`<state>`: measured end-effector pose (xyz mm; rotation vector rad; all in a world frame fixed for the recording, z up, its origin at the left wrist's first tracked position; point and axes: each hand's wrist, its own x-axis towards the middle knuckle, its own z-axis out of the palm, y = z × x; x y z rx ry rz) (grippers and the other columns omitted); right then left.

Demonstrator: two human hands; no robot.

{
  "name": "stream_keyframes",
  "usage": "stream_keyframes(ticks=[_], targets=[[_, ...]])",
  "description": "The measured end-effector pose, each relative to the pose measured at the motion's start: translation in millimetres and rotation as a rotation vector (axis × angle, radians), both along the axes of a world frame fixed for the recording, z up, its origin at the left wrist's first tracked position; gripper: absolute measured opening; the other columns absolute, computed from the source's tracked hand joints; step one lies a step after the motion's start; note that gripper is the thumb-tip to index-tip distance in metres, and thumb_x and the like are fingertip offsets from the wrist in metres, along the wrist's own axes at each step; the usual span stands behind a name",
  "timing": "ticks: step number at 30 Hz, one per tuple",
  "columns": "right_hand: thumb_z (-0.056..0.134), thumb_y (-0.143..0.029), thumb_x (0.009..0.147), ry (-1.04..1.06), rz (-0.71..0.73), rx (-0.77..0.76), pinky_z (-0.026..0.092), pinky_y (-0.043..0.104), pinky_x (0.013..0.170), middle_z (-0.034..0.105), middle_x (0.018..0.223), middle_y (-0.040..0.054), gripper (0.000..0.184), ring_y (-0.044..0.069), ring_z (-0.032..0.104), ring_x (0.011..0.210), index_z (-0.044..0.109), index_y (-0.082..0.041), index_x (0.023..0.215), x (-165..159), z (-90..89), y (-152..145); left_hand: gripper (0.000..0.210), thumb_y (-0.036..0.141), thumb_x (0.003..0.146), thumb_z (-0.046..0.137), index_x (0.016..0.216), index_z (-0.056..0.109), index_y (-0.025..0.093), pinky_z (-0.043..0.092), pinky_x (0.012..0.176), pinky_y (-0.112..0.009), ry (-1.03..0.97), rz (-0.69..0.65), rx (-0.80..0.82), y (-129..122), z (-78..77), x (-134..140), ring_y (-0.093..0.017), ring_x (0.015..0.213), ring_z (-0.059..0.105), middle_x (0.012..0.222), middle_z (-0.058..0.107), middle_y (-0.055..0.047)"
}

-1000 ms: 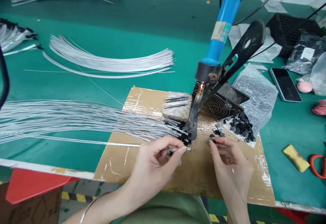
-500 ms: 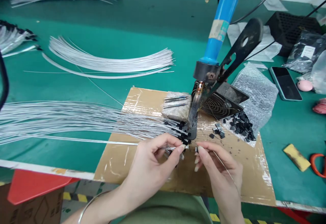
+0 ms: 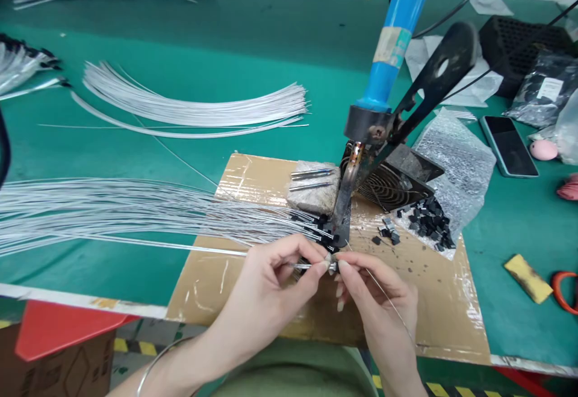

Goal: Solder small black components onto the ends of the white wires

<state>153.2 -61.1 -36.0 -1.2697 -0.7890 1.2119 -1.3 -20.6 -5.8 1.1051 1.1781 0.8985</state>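
Note:
My left hand (image 3: 275,288) pinches the end of a white cable (image 3: 189,246), which trails off to the left. Thumb and forefinger of my right hand (image 3: 379,300) are closed on a small black piece (image 3: 336,267), close against the cable's tip; whether the two are joined is hidden by my fingers. A thin silvery wire (image 3: 392,305), like solder, also runs through my right hand. Just beyond my fingers stands a soldering iron (image 3: 392,47) with a blue handle, tip down in a black metal stand (image 3: 445,71). Many white cables (image 3: 135,204) with black ends lie beside my left hand.
Cardboard (image 3: 217,288) covers the green table (image 3: 253,41) under my hands. Black pieces (image 3: 428,222) lie on a silvery bag (image 3: 460,156). Behind the iron are a grey block (image 3: 311,201) with metal tips and a fan (image 3: 383,186). A phone (image 3: 510,144) and yellow sponge (image 3: 528,278) lie right.
My right hand has moved left with the black piece and thin wire, closing the gap to the cable end. My left hand has stayed nearly in place.

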Motion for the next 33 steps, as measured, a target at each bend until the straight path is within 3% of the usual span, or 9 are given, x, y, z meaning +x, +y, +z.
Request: stream_keyframes(ticks=[5,7,10,14,16,18,21,27,33], targets=[[0.084,-0.032,0.094,-0.036,-0.011,-0.025,0.054,0.013,0.048,0.073,0.064,-0.0042,0.005,0.008,0.064,0.049,0.088,-0.031,0.093,-0.9,0.7,-0.3,0.013,0.014,0.084,0.076,0.072,0.073,0.018,0.057,0.067,-0.02,0.017,-0.003,-0.021,4.0,5.3,2.4,-0.015,0.073,0.072,0.078,0.08,-0.004],[0.075,-0.037,0.101,-0.119,-0.008,0.008,0.053,0.015,0.051,0.07,0.069,-0.0033,0.015,0.008,0.063,0.052,0.087,-0.03,0.098,1.2,1.1,-1.5,0.012,0.015,0.084,0.076,0.072,0.073,0.018,0.056,0.067,-0.02,0.022,0.0,-0.024,4.0,4.6,3.0,-0.015,0.074,0.073,0.079,0.081,-0.004],[0.05,-0.04,0.114,-0.258,0.031,0.099,0.051,0.019,0.056,0.065,0.077,-0.0021,0.034,0.008,0.061,0.058,0.083,-0.03,0.118,6.4,0.1,-5.1,0.012,0.015,0.085,0.074,0.073,0.074,0.018,0.053,0.067,-0.019,0.046,0.023,0.007,3.1,-0.4,2.9,-0.015,0.076,0.073,0.082,0.082,-0.004],[0.043,-0.03,0.116,-0.371,0.023,0.148,0.049,0.02,0.058,0.068,0.076,-0.0048,0.032,0.01,0.058,0.059,0.064,-0.031,0.14,12.6,-3.8,-9.5,0.013,0.016,0.086,0.072,0.073,0.074,0.018,0.049,0.063,-0.019,0.094,0.031,0.043,5.7,-2.9,3.1,-0.013,0.072,0.069,0.081,0.081,-0.003],[0.047,-0.028,0.114,-0.427,-0.019,0.167,0.047,0.02,0.056,0.068,0.076,-0.005,0.023,0.011,0.056,0.059,0.063,-0.029,0.13,14.8,-4.3,-9.6,0.012,0.018,0.084,0.072,0.072,0.073,0.018,0.048,0.061,-0.02,0.117,0.03,0.037,9.3,-0.1,4.1,-0.013,0.068,0.067,0.08,0.081,-0.004],[0.049,-0.026,0.112,-0.477,-0.03,0.184,0.042,0.02,0.052,0.059,0.074,-0.0055,0.015,0.01,0.05,0.057,0.062,-0.026,0.105,16.6,-2.4,-8.1,0.012,0.019,0.082,0.072,0.071,0.073,0.017,0.049,0.063,-0.022,0.141,0.025,0.029,13.3,3.6,5.1,-0.014,0.069,0.068,0.08,0.081,-0.005],[0.049,-0.021,0.111,-0.543,0.027,0.205,0.04,0.021,0.055,0.05,0.074,-0.0046,0.03,0.011,0.047,0.061,0.051,-0.024,0.081,17.0,4.7,-4.3,0.013,0.023,0.081,0.07,0.07,0.071,0.017,0.049,0.062,-0.024,0.183,0.023,0.021,17.7,6.9,5.5,-0.018,0.071,0.07,0.081,0.081,-0.007],[0.058,-0.02,0.107,-0.449,-0.004,0.195,0.054,0.03,0.1,0.077,0.119,0.0033,0.021,0.017,0.071,0.118,0.057,-0.025,0.087,7.6,14.4,-0.6,0.016,0.028,0.084,0.068,0.072,0.071,0.017,0.04,0.055,-0.027,0.228,-0.007,0.024,21.6,6.6,4.2,-0.018,0.066,0.067,0.08,0.08,-0.008],[0.064,-0.02,0.103,-0.381,-0.008,0.128,0.06,0.031,0.1,0.083,0.124,0.0057,0.02,0.019,0.08,0.114,0.059,-0.026,0.085,4.3,12.9,-0.8,0.015,0.028,0.081,0.069,0.07,0.07,0.017,0.038,0.054,-0.026,0.229,0.028,0.029,26.8,6.8,8.0,-0.016,0.064,0.063,0.08,0.079,-0.007]])
